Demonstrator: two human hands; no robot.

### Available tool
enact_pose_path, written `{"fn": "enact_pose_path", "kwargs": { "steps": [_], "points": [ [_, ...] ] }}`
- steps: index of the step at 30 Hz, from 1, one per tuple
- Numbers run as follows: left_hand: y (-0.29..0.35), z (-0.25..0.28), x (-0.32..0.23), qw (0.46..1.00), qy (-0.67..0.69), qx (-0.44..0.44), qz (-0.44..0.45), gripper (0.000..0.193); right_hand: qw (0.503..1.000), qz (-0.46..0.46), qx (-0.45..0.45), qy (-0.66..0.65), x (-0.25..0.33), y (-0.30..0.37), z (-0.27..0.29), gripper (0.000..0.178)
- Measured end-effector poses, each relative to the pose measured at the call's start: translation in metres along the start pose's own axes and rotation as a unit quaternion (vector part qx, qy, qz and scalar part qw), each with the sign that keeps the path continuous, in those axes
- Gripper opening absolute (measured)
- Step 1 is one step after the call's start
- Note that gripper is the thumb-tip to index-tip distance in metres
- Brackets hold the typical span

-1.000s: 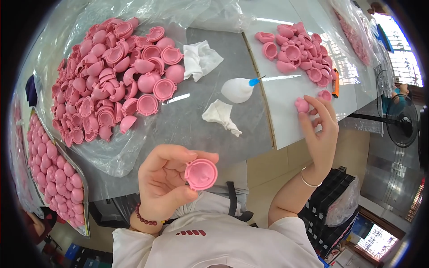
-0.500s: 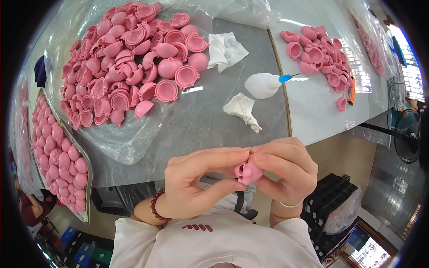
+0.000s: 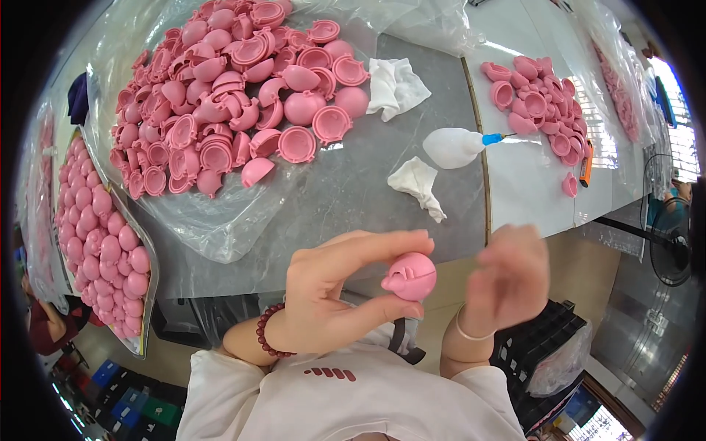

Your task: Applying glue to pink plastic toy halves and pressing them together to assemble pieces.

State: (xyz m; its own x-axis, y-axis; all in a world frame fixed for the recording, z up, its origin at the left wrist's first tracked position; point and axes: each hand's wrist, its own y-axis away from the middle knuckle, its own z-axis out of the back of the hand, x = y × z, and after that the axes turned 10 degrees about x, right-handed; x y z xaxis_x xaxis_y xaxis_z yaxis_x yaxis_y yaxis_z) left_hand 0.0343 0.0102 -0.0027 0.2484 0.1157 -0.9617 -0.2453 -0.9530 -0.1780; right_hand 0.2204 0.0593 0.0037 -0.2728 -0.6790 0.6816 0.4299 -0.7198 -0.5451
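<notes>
Between the thumb and fingers of my left hand [image 3: 346, 283] is a pink plastic ball [image 3: 413, 277], with a seam across it and small raised shapes on its left side. Apart from the ball, to its right, my right hand [image 3: 511, 279] is smeared by motion; its fingers look curled, but what they hold, if anything, cannot be made out. Beyond my hands a white squeeze bottle [image 3: 450, 148] with a blue needle tip lies on its side. Two crumpled white cloths lie by it, a nearer cloth [image 3: 416, 184] and a farther cloth [image 3: 397, 87].
A large heap of pink half shells [image 3: 220, 110] sits on clear plastic sheeting at the far left. Smaller pink parts [image 3: 535, 103] are piled far right beside an orange-and-black tool [image 3: 586, 163]. Assembled pink balls [image 3: 103, 246] fill a tray at left. Black crates [image 3: 540, 353] stand at lower right.
My right hand has let go of the pink ball and moved right. The ball, gaping before, now looks closed and turned in my left hand. The whole view has shifted slightly.
</notes>
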Motion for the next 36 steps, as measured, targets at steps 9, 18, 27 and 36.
{"fn": "enact_pose_path", "kwargs": {
  "steps": [9,18,27,36],
  "points": [
    [0.007,0.005,0.002,0.997,0.062,-0.004,-0.038,0.047,0.978,-0.202,-0.003,0.055,-0.019,-0.049,-0.025,0.043],
    [0.007,0.012,-0.002,0.896,0.432,-0.017,0.1,0.05,0.968,-0.201,-0.126,-0.081,-0.021,-0.031,-0.007,0.021],
    [0.009,0.017,-0.002,0.825,0.546,0.055,0.132,0.053,0.958,-0.241,-0.111,-0.112,-0.03,-0.017,-0.001,0.024],
    [0.021,0.016,-0.005,0.841,0.53,0.023,0.109,0.054,0.958,-0.246,-0.139,-0.046,-0.028,-0.026,-0.008,0.025]
  ]
}}
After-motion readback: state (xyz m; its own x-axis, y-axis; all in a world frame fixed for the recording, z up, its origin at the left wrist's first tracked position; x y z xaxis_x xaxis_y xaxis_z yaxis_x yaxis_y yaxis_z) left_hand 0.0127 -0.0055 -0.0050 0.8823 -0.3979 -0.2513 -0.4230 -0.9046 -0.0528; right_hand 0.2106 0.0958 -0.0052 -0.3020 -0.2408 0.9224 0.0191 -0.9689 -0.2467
